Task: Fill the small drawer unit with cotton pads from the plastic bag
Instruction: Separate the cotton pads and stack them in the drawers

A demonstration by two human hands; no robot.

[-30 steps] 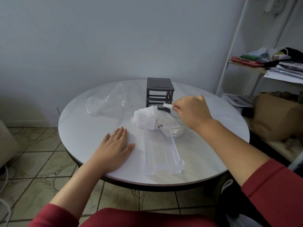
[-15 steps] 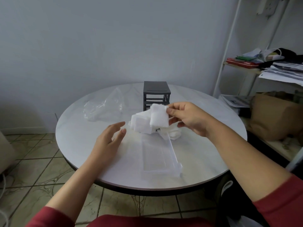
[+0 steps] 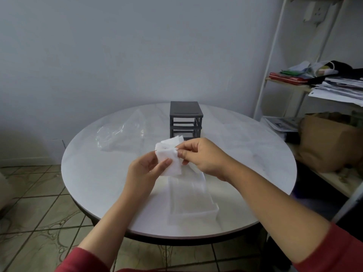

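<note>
Across the round white counter, a dark drawer unit stands at the far edge with its slots empty, facing the person; a crumpled clear plastic bag lies toward the far left edge, apparently emptied. A clear drawer sits pulled out near the front edge, its long axis running from the person toward the unit. Above the drawer's far end, both hands hold a small stack of white cotton pads: the left hand is closed on the stack's lower left, thumb across its face, and the right hand pinches its right edge. The drawer lies directly below and slightly toward the person, so lowering the pads calls for a short drop, with either hand equally near.
</note>
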